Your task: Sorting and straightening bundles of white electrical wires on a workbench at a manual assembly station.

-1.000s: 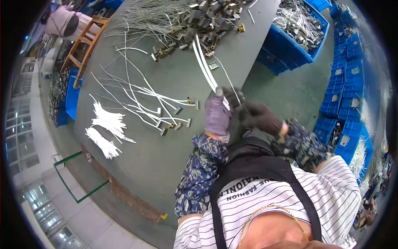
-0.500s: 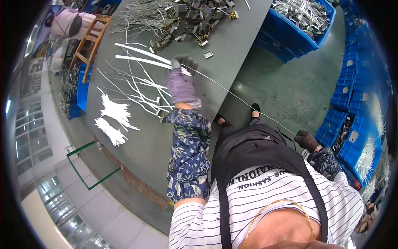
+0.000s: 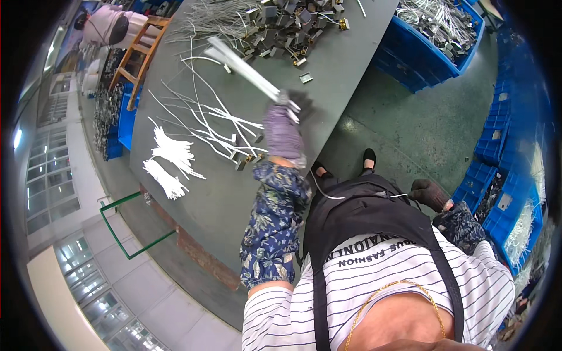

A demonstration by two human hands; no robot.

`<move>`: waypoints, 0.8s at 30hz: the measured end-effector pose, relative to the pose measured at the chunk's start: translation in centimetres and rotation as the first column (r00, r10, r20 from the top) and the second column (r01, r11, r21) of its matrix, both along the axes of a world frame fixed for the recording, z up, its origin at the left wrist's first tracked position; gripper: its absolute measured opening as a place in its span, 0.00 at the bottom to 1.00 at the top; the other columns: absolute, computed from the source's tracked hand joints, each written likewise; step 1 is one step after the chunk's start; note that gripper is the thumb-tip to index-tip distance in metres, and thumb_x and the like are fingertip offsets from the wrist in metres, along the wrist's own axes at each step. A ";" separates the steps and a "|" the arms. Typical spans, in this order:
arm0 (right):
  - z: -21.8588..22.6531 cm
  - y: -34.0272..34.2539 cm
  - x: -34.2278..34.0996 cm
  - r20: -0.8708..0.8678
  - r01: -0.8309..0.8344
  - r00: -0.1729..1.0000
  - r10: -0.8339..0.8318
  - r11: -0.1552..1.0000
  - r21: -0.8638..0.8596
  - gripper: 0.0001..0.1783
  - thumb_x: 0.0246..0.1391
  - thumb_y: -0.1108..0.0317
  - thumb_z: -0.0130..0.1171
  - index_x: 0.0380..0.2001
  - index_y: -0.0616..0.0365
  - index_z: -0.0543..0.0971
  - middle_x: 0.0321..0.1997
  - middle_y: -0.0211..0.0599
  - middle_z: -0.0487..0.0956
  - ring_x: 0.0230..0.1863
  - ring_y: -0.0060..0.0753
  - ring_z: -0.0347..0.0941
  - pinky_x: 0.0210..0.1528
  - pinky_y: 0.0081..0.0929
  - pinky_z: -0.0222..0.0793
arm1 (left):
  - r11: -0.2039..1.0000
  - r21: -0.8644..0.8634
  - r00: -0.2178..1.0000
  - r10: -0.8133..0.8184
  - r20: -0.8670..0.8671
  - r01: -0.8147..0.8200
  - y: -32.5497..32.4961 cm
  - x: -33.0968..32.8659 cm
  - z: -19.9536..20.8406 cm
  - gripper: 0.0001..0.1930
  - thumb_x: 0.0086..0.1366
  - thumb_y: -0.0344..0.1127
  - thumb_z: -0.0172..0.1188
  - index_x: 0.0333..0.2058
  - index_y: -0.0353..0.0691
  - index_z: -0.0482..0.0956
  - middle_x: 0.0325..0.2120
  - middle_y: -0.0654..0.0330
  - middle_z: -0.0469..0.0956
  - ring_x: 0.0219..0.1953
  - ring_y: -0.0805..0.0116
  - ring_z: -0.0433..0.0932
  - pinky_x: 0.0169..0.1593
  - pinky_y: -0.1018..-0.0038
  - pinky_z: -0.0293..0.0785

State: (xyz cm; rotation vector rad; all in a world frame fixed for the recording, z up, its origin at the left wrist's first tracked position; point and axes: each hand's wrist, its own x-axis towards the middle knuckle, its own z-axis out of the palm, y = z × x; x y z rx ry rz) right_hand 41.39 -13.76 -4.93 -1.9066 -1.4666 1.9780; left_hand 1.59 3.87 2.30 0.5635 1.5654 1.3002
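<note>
1. Now the left hand (image 3: pixel 284 131), in a purple glove, pinches a bunch of long white tubes (image 3: pixel 249 71) near their lower ends, above the grey surface (image 3: pixel 213 196); motion blurs hand and tubes.
2. Since half a second ago, the bunch has swung from pointing left to pointing up and left, toward the heap of wired metal parts (image 3: pixel 287 23).
3. The thin wire that stretched between both hands now shows as a curved length (image 3: pixel 333 197) by the black apron (image 3: pixel 363 216) and a short white piece (image 3: pixel 398 195) beside the right hand (image 3: pixel 429 195); whether they join cannot be told.
4. So the pull between the hands seems over, leaving the tubes with the left.
5. The right hand's brown-gloved fingers are too indistinct to tell whether they grip anything.
6. Sleeved wires (image 3: pixel 228 131) lie left of the left hand.
</note>
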 end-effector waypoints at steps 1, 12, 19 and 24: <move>-0.1 0.2 -0.1 0.002 0.000 1.000 0.000 1.000 -0.006 0.11 0.48 0.63 0.62 0.22 0.58 0.75 0.18 0.26 0.68 0.21 0.19 0.62 0.22 0.25 0.57 | 0.985 0.158 0.917 -0.130 0.377 0.075 -0.9 1.8 2.3 0.17 0.63 0.44 0.59 0.40 0.36 0.74 0.34 0.56 0.78 0.32 0.61 0.78 0.39 0.65 0.80; -3.6 -1.5 1.9 0.037 0.389 0.921 -0.387 0.919 -0.065 0.11 0.48 0.61 0.62 0.21 0.54 0.73 0.15 0.22 0.65 0.16 0.18 0.59 0.18 0.24 0.53 | 0.823 0.567 0.576 -0.448 0.683 -0.033 0.9 -10.5 -4.7 0.10 0.67 0.40 0.52 0.38 0.40 0.71 0.22 0.62 0.69 0.18 0.74 0.65 0.19 0.77 0.63; -1.8 -0.4 1.4 0.149 0.341 0.936 -0.319 0.927 -0.155 0.13 0.49 0.60 0.61 0.21 0.56 0.74 0.15 0.24 0.66 0.17 0.20 0.60 0.19 0.25 0.55 | 0.931 0.138 0.903 0.278 0.327 -0.337 -0.3 -8.6 0.2 0.14 0.67 0.41 0.51 0.42 0.36 0.70 0.37 0.50 0.77 0.39 0.53 0.79 0.43 0.58 0.81; -3.2 -1.0 2.2 0.162 0.138 0.976 -0.145 0.989 0.053 0.14 0.51 0.59 0.60 0.22 0.58 0.74 0.15 0.24 0.66 0.17 0.20 0.61 0.19 0.26 0.55 | 0.910 0.155 0.878 0.310 0.365 -0.385 0.2 -8.8 1.6 0.12 0.67 0.39 0.50 0.41 0.35 0.69 0.37 0.49 0.76 0.38 0.52 0.79 0.45 0.57 0.81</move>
